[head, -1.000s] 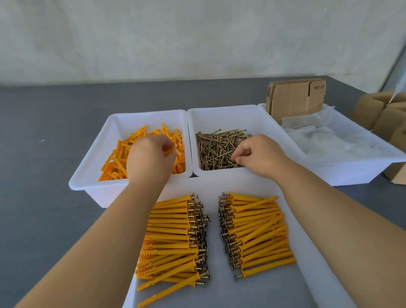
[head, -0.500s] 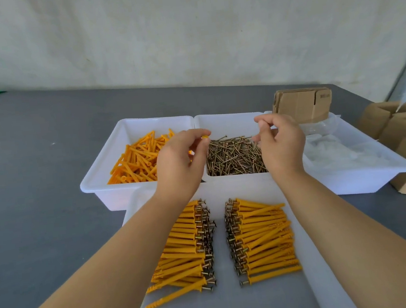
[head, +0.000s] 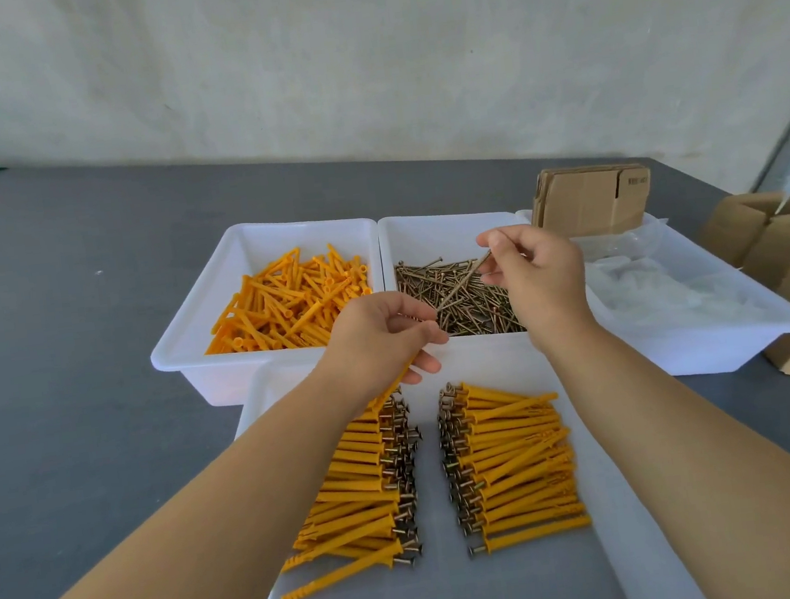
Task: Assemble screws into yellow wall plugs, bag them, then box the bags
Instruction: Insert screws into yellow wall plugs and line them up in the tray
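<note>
Grey table (head: 67, 336): three white bins (head: 258, 238), two hands (head: 377, 335).

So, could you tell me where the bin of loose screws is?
In the head view, the screw bin sits centre, between the yellow plug bin and the bag bin.
</note>
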Motion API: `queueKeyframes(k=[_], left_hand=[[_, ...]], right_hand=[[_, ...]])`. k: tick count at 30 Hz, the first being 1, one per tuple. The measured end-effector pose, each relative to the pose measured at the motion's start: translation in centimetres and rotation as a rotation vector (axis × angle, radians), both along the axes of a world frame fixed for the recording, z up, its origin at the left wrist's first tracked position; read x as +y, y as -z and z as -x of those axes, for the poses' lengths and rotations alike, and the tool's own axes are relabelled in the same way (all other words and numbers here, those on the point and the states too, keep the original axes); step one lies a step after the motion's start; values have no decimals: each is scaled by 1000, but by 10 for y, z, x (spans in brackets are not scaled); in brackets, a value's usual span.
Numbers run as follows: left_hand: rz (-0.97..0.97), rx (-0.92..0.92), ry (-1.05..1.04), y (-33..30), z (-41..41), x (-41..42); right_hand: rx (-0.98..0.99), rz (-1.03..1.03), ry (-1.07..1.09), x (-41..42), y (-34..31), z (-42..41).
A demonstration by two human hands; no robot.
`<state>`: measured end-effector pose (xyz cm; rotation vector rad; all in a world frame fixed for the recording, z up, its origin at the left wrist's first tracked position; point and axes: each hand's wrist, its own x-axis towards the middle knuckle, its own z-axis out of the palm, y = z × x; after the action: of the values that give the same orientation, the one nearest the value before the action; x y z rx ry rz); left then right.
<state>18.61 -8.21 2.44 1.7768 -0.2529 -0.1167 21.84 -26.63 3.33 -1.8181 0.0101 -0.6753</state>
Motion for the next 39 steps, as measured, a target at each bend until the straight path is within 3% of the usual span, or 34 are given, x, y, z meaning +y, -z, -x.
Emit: queueKeyframes(k=[7, 13, 19, 28, 33, 35, 37, 39], left_hand=[[67, 16, 16, 0, -2, 0], [181, -93, 37, -2, 0, 2], [170, -218, 163, -7, 6, 0], [-196, -321, 192, 5, 19, -24], [-755, -680, 217, 15, 18, -32], [-834, -801, 174, 19, 17, -33], [-820, -880, 127, 19, 16, -34], [-791, -870, 99, 18, 13, -32]], right_hand=[[26, 74, -82, 6, 0, 3], [56, 99, -325, 18, 2, 12], [26, -74, -93, 1, 4, 5], [12, -130, -14, -11, 9, -1], [12, -98, -31, -13, 12, -3], [40, -63, -34, -14, 13, -4], [106, 86, -20, -15, 15, -5], [218, 394, -3, -18, 19, -8]])
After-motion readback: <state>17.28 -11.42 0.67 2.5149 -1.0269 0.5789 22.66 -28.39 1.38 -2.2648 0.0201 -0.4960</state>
